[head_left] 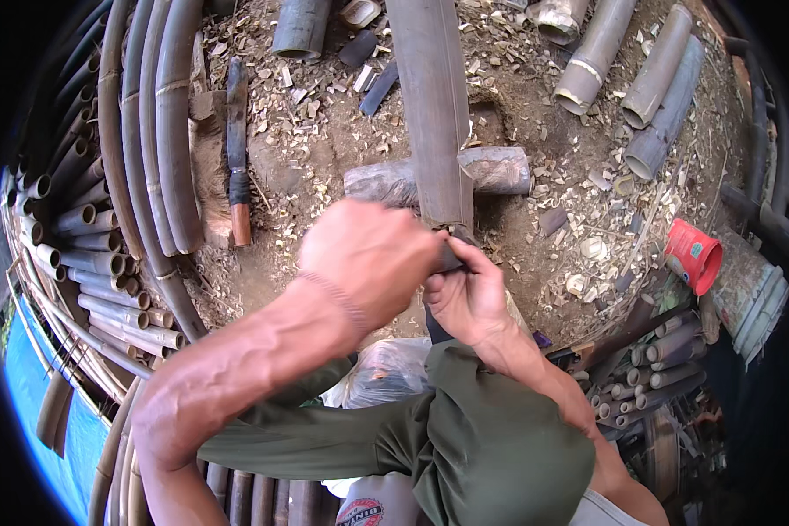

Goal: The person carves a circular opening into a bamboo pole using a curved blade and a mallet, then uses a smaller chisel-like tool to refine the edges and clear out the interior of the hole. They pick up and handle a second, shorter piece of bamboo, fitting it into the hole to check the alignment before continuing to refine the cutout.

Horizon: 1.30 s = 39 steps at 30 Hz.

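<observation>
Close together in front of me, my two hands work at the near end of a thick bamboo pole. My left hand, blurred by motion, is curled into a fist with its knuckles up; what it grips is hidden. My right hand pinches a small dark piece between thumb and fingers, right beside the left fist. The pole rests across a short bamboo log on the ground and points away from me.
A machete with a reddish wooden handle lies at left near long bamboo poles. Chips litter the dirt. Cut bamboo tubes lie at the far right. A red container stands at right above stacked bamboo. A plastic bag is near my legs.
</observation>
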Motion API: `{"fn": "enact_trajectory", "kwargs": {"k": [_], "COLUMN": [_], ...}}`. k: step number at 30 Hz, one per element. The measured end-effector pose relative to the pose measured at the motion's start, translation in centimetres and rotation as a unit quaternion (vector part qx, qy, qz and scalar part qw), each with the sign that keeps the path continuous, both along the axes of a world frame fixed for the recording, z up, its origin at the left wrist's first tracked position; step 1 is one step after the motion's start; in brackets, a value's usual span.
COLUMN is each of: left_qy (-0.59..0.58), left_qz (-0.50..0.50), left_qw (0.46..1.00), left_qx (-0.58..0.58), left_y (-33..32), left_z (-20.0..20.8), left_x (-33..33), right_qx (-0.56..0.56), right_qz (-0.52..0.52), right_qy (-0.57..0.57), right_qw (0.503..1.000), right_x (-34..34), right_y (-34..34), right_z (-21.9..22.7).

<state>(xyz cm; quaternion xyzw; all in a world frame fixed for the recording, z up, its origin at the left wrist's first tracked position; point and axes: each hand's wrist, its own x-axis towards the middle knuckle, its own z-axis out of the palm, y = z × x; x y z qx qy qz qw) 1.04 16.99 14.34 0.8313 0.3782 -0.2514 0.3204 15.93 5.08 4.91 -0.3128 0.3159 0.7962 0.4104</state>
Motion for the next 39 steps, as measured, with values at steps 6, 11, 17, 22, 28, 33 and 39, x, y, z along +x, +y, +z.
{"fn": "enact_trajectory", "kwargs": {"k": [6,11,17,22,28,33,39], "left_qy": [-0.041,-0.026,0.046,0.018,-0.053,-0.042,-0.092], "left_qz": [0.223,0.374,-0.050,-0.138,-0.013,0.280,0.419], "left_qw": [0.972,0.922,0.998,0.990,0.990,0.940,0.879], "left_qx": [-0.061,-0.095,-0.017,0.021,-0.131,-0.189,-0.210], "left_y": [-7.0,-10.6,2.1,2.3,-3.8,-16.2,-19.8], "left_z": [-3.9,-3.4,0.7,0.6,-3.9,-6.1,-6.9], "left_x": [-3.9,-5.3,3.0,3.9,-6.4,-3.6,4.4], "right_qx": [0.071,0.152,-0.016,0.001,0.016,0.064,0.153], "right_qz": [0.209,0.343,-0.041,-0.055,0.214,0.365,0.391], "right_qy": [-0.210,-0.173,0.020,0.069,0.010,-0.246,-0.475], "right_qw": [0.953,0.911,0.999,0.996,0.977,0.896,0.773], "right_x": [-0.8,-1.9,1.2,0.4,0.6,2.1,3.0], "right_y": [0.5,1.1,-0.1,-1.2,-3.3,-4.3,-6.1], "right_z": [1.3,0.5,-0.5,-1.3,-0.8,0.6,-2.0]}}
